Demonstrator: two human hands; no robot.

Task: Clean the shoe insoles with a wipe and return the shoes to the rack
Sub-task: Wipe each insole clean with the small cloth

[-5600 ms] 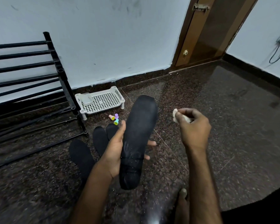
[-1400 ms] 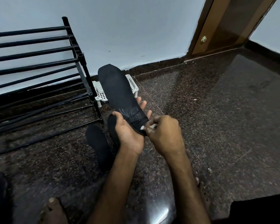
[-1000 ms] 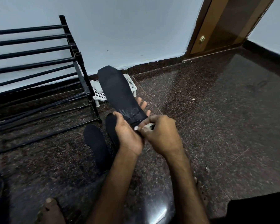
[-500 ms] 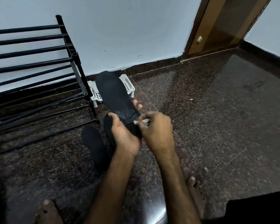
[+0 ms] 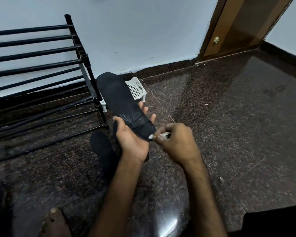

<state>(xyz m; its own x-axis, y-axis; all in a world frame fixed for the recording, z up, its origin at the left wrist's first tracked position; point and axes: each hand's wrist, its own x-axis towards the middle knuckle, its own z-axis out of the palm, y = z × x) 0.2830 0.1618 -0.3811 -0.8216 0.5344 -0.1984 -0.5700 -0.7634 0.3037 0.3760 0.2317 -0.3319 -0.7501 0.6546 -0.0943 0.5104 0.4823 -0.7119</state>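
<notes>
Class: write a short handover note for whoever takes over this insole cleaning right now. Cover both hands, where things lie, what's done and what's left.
Left hand holds the long black insole, heel towards the person.
Right hand pinches the small white wipe against the heel edge.
Two more black insoles lie on the floor beside the black metal rack.
Done: wiping begun; white specks show near the heel.
Left: finish the insoles, return the shoes to the rack.

Both forearms [image 5: 113,194] are shown bare along their whole visible length, and the left hand [image 5: 132,142] and right hand [image 5: 176,142] are uncovered. A bare foot [image 5: 55,218], its toes unshod, is seen at lower left. At lower right black cloth [image 5: 273,219] is glimpsed; what garment it is cannot be told.
</notes>
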